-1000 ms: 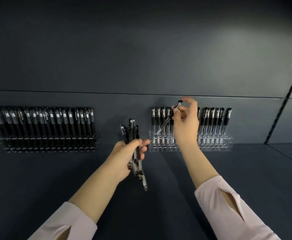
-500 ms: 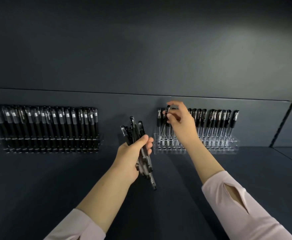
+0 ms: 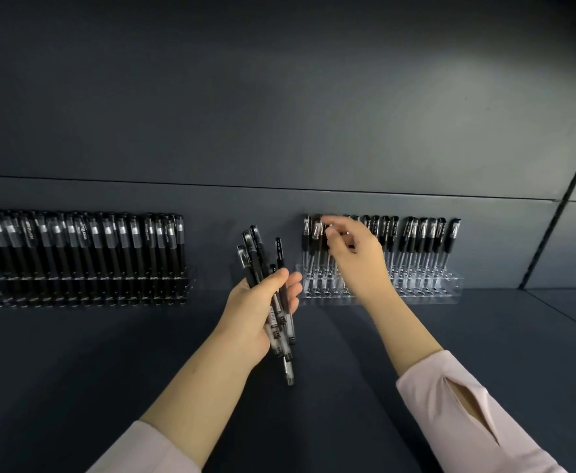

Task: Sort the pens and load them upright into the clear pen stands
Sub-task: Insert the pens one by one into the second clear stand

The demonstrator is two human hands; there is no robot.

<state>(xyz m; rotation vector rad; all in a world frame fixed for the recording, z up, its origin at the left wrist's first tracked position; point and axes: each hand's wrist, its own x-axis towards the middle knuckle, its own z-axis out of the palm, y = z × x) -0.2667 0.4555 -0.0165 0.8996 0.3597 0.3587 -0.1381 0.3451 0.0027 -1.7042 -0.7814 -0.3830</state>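
Head view: left hand [image 3: 255, 315] grips a pen bundle [image 3: 258, 254]; right hand [image 3: 358, 264] pinches a racked pen [image 3: 320, 235].

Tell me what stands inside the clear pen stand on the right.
Upright black-capped pens with clear barrels stand in the clear plastic pen stand; the right hand covers some slots, so those are hidden.

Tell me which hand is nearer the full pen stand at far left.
Left. The left hand hovers right of the full stand; the right hand is farther right, at the other stand.
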